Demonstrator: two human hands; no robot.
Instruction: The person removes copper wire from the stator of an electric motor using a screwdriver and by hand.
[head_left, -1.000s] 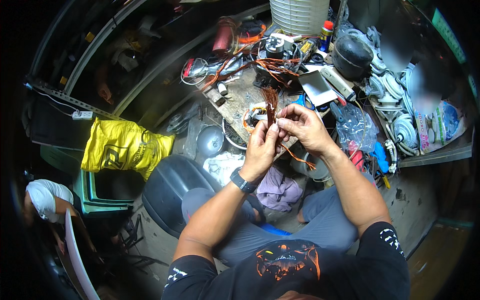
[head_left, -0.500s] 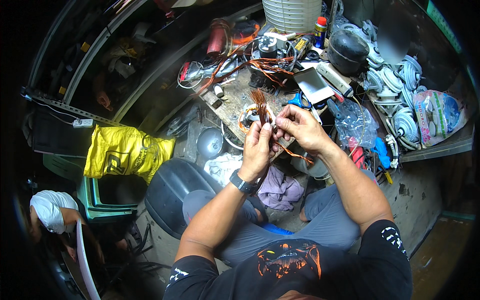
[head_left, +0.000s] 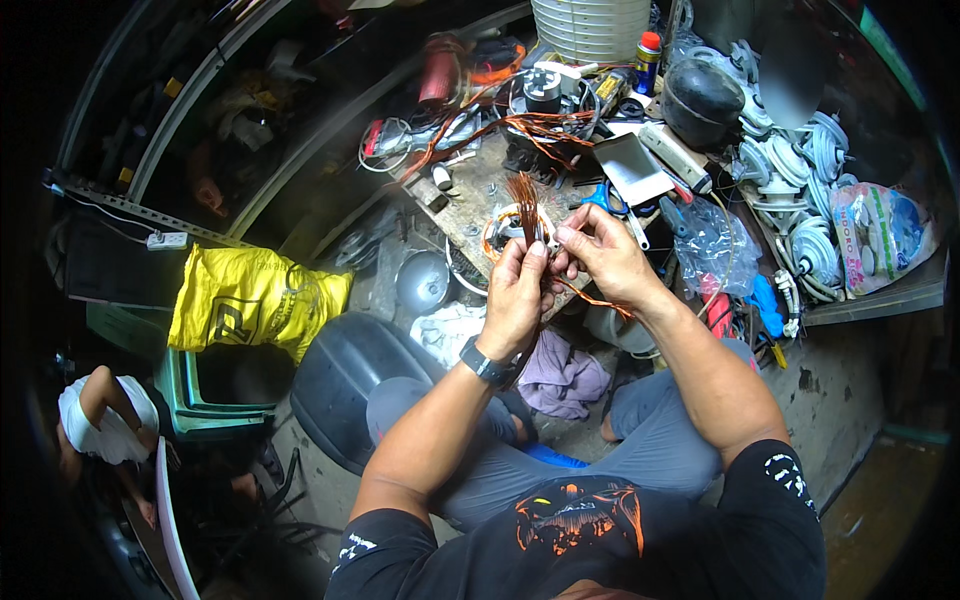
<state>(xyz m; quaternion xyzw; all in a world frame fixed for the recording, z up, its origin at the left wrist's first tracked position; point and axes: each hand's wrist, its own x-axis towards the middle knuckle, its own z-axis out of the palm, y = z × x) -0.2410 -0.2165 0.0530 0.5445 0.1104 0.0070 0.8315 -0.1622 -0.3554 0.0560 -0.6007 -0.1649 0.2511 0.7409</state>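
Copper strands, reddish brown: the bundle of wire (head_left: 527,215) is upright in front of the person, over the near part of the wooden worktop (head_left: 468,185), its loose ends fanned out at the top. Left hand (head_left: 515,305), with 1 dark wristwatch (head_left: 485,362) on the wrist: grip closed about the lower part of the bundle, thumb uppermost. Right hand (head_left: 603,258) just beside it: thumb and fingers bent closely together at the bundle's side; cannot tell whether this grip has a strand between the fingertips. A length of orange wire (head_left: 600,302) slants out below the right hand. Beyond the hands, on the worktop: 1 white ring-shaped part (head_left: 497,230) with coloured leads, scissors with blue handles (head_left: 604,196), 1 open white box (head_left: 632,168), and a tangle of orange-brown wires (head_left: 545,128) near a dark, silver-topped motor-like part (head_left: 542,90). To the right, pale disc-shaped parts (head_left: 783,160) are heaped together. Lilac cloth (head_left: 562,375) lies below the hands. Far left: 1 yellow bag (head_left: 255,300); nearer the lower corner, 1 co-worker in a white shirt (head_left: 125,430).
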